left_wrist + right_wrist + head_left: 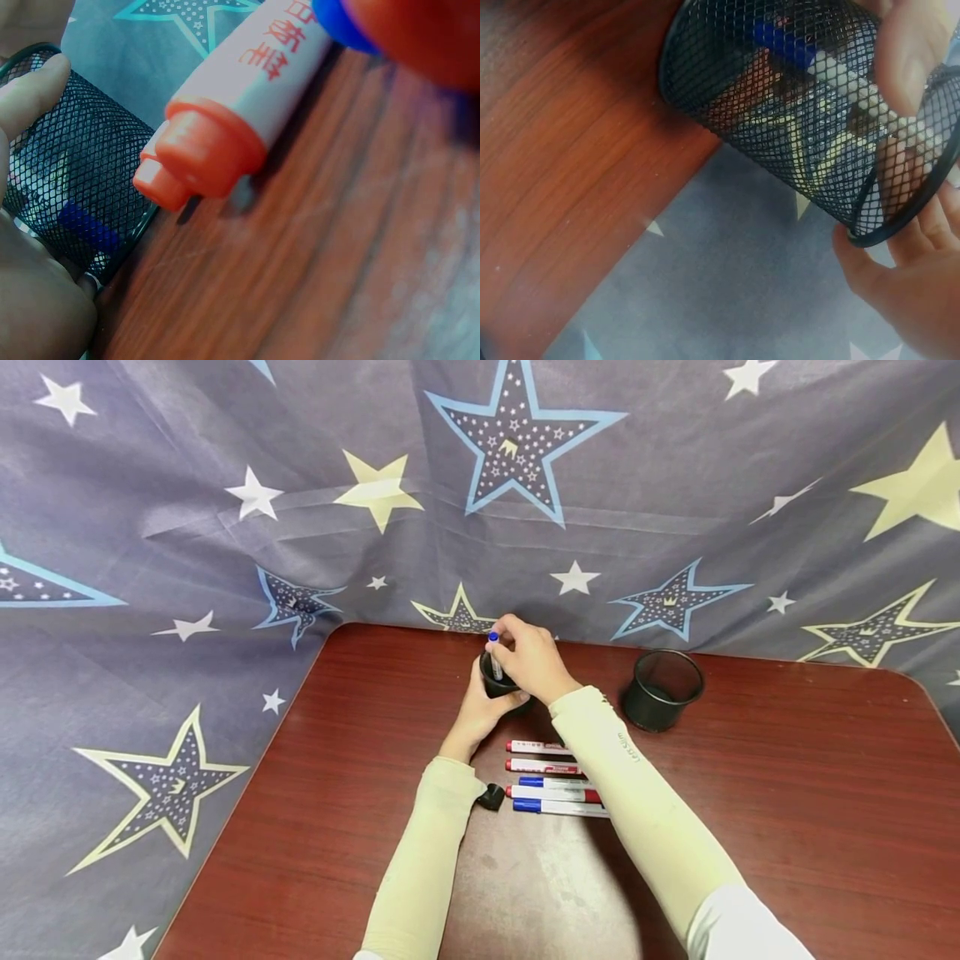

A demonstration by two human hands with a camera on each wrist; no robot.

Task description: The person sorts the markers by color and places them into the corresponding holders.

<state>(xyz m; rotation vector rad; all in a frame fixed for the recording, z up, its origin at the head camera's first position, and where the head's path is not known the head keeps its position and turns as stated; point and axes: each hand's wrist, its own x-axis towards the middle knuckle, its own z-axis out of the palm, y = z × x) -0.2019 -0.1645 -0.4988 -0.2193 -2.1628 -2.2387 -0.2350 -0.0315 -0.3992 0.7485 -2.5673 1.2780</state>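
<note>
My left hand (478, 717) grips a black mesh pen cup (101, 135) near the back of the table, its thumb on the cup's side. Over the rim, my right hand (534, 662) pinches the upper end of a white whiteboard marker (497, 669) with blue ends. The marker reaches down inside the cup, and its lower blue end shows through the mesh in both wrist views. In the right wrist view the cup looks tilted, with right-hand fingers (922, 281) at its rim. Several red and blue whiteboard markers (542, 767) lie in a row nearer me.
A second, wider black mesh cup (663, 690) stands to the right of my right hand. The reddish-brown table (787, 793) ends at a star-patterned curtain (637, 468) behind and to the left. A small black object (491, 797) sits at my left sleeve.
</note>
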